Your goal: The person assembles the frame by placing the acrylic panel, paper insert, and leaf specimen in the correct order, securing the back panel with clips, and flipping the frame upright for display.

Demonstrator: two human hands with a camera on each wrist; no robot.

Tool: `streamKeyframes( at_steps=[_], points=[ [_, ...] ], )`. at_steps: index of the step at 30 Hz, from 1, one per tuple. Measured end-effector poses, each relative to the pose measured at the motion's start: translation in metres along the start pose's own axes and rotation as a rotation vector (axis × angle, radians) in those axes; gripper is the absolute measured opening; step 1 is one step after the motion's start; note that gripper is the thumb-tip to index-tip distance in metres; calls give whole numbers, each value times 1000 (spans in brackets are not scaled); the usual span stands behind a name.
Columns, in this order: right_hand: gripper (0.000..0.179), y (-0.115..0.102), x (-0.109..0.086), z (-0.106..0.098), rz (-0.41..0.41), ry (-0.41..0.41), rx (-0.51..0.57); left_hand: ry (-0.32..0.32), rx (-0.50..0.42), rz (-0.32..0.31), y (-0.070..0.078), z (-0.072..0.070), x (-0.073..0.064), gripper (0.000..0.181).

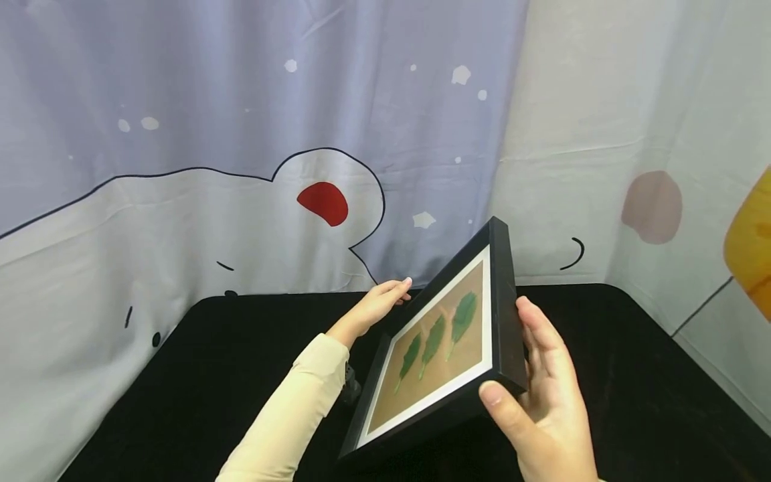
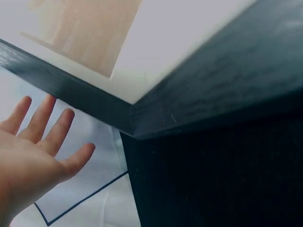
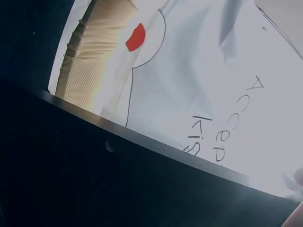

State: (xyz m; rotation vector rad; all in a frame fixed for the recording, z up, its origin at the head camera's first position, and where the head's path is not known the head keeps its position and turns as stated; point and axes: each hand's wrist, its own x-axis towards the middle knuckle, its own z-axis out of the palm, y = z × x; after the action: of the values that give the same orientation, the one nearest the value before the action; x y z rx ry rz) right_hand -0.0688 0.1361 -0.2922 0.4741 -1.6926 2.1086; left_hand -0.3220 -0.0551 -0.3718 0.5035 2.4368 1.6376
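A black picture frame (image 1: 502,301) with a white mat and three green leaves on a tan ground (image 1: 432,338) stands tilted over the black table. At its near right corner my right hand (image 1: 557,402) grips it, thumb at the front edge and fingers along the outer side. My left hand (image 1: 376,308) reaches past the far left side, fingers stretched out. In the left wrist view, those straight fingers (image 2: 59,130) come right up to the frame's dark edge (image 2: 80,97). The right wrist view has only a bit of the right hand (image 3: 294,216), at the lower right.
The black-covered table (image 1: 241,375) spreads under both hands. Behind it hangs a pale curtain (image 1: 199,227) with a printed line drawing and a red patch. A small dark object (image 1: 351,385) shows by the left wrist, beside the frame.
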Motion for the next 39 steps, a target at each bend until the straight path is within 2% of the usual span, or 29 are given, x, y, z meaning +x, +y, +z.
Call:
streamKeyframes(
  at_steps=[4, 9, 13, 20, 26, 30, 33, 39],
  points=[
    [82, 4, 0, 6, -66, 24, -34, -65, 8, -26, -1, 4, 0, 55],
    [87, 2, 1, 14, -91, 88, -124, -146, 32, -22, -2, 8, -1, 63],
    [88, 0, 1, 18, -113, 116, -157, -171, 44, -15, -3, 10, -2, 64],
    [83, 3, 1, 20, -168, 127, -153, -142, 49, -10, -3, 14, -2, 59],
    [80, 4, 2, 19, -188, 132, -151, -134, -29, -21, -3, 18, -3, 57],
    [78, 3, 2, 19, -183, 144, -137, -123, -65, -7, -3, 19, -4, 54],
    [77, 5, 4, 17, -207, 130, -95, -103, -47, 4, -3, 20, -5, 55],
    [74, 7, 11, 10, -265, 71, -7, -9, 33, -4, -2, 17, -8, 52]
  ],
)
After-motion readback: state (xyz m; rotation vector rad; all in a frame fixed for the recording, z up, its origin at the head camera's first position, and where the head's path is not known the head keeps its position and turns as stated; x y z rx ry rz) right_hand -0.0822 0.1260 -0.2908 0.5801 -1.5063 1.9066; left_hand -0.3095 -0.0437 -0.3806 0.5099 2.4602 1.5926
